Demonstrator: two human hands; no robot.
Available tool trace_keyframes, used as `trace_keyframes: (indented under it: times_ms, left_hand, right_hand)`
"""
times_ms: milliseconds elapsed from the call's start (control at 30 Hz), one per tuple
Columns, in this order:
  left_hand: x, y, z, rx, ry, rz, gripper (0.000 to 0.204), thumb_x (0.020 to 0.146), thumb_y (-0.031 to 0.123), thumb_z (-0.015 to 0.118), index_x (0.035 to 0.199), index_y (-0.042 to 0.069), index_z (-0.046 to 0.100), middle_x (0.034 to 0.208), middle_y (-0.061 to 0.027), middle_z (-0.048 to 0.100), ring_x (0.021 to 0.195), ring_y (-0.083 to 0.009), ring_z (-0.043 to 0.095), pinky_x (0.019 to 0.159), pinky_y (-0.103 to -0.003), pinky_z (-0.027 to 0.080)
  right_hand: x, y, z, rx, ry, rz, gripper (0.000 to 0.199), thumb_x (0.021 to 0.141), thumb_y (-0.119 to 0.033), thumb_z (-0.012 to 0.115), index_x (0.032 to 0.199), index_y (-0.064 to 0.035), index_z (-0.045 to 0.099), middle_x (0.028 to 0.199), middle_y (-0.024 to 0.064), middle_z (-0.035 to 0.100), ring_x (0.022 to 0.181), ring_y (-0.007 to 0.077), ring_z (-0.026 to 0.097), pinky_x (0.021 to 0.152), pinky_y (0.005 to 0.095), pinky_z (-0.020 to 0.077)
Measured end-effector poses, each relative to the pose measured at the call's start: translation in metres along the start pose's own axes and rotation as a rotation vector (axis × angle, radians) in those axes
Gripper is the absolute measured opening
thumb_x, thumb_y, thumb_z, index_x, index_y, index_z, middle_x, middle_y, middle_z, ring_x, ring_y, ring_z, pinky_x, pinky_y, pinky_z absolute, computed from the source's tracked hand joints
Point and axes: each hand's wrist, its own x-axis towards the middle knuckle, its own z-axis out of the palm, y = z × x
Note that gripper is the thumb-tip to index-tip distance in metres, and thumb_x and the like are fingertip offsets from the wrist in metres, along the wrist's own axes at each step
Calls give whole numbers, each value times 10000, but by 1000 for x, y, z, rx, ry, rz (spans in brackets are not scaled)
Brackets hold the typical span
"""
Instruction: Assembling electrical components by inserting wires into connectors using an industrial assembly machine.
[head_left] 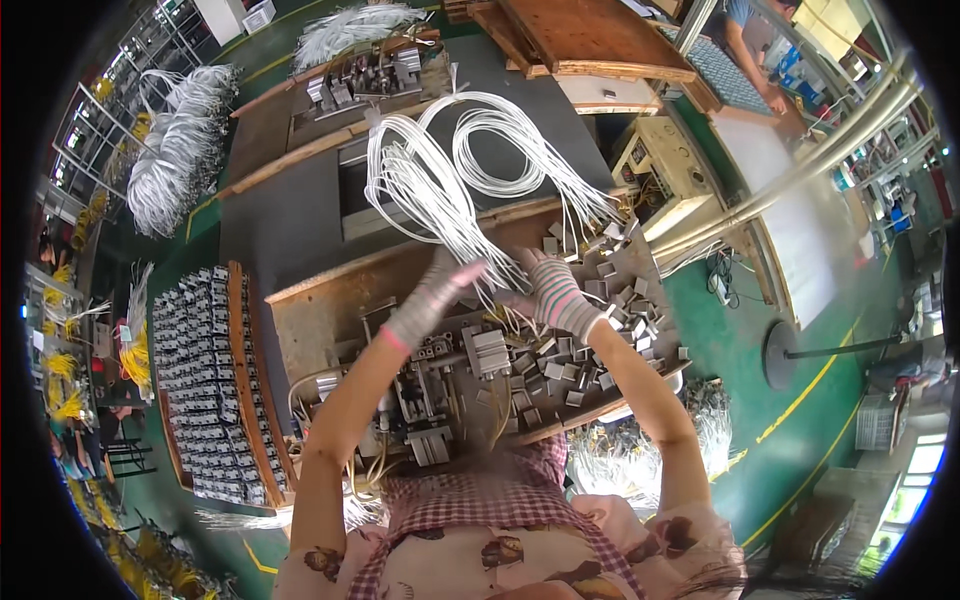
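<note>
A looped bundle of white cables point(425, 185) stretches from the dark bench down to my hands. My left hand point(435, 295), in a striped glove with bare fingertips, closes on the bundle from its left side; motion softens its outline. Around the cables' near ends is my right hand point(558, 292), gloved alike, its fingers partly hidden by the strands. Just below them a metal fixture point(487, 350) is fixed to the bench top. Small metal shells point(560, 370) lie scattered beside and under my right hand.
Another coil of white cables point(500, 150) rests at the back. Stacked connector parts point(205, 390) fill a wooden-edged tray on the left. A yellowish machine point(665, 170) stands to the right, near a pale curved tube point(800, 165). A co-worker's arm point(745, 50) shows at the far right.
</note>
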Motion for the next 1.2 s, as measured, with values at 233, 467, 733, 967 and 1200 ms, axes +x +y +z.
trace_keyframes:
  times_ms: [233, 467, 733, 967, 1200]
  left_hand:
    - [28, -47, 32, -226, 115, 153, 632, 793, 46, 742, 1339, 12, 426, 1061, -105, 618, 856, -168, 619, 721, -260, 545]
    - [21, -67, -3, 262, 144, 151, 450, 797, 71, 735, 1180, 20, 503, 1010, -90, 644, 884, -164, 634, 723, -305, 546]
    - [7, -75, 1, 1070, 212, 404, 456, 810, 297, 729, 1166, 49, 587, 890, -89, 634, 725, -151, 603, 712, -318, 507]
    - [13, -56, 2, 363, -9, 97, 178, 838, 229, 723, 935, 86, 678, 726, 44, 601, 691, -50, 547, 642, -232, 444]
    - [20, -46, 18, 861, -127, -67, 535, 854, 517, 631, 992, 7, 716, 869, -42, 702, 836, -160, 623, 805, -326, 467]
  right_hand:
    - [-3, 69, 2, 159, 423, 32, 610, 712, -342, 823, 1187, -39, 588, 1060, 169, 674, 980, 293, 642, 850, 401, 505]
    - [-62, 8, 55, 55, 599, -116, 711, 750, -314, 742, 1361, -101, 448, 1283, 125, 519, 1161, 345, 465, 962, 484, 360]
    - [-71, 10, 74, 63, 588, -1, 707, 731, -230, 732, 1358, -80, 444, 1264, 162, 518, 1141, 375, 469, 944, 481, 367]
    - [-79, -6, 72, 73, 787, -34, 562, 759, -123, 704, 1291, -91, 522, 1261, 126, 548, 1133, 344, 487, 973, 460, 362]
    - [-104, -31, 66, -8, 523, -190, 525, 753, -279, 723, 1225, -115, 559, 1185, 109, 565, 1053, 326, 528, 908, 450, 398]
